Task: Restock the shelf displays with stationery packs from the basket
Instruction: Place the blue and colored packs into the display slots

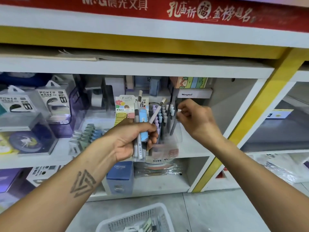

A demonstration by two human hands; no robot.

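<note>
Left hand [133,139] grips 3 slim pens [138,131] and a blue pack; right hand [192,118] pinches 1 white-tipped pen — crowded clear plastic holder [168,144] beneath it could jam.

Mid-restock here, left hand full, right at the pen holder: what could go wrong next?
1. The left hand grips several pens and a blue pack loosely fanned; one could slip out.
2. The right hand pinches a pen top at the crowded clear pen holder; pushing in might tip it.

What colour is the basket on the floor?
White, seen in the head view: the basket is a white mesh one.
</note>
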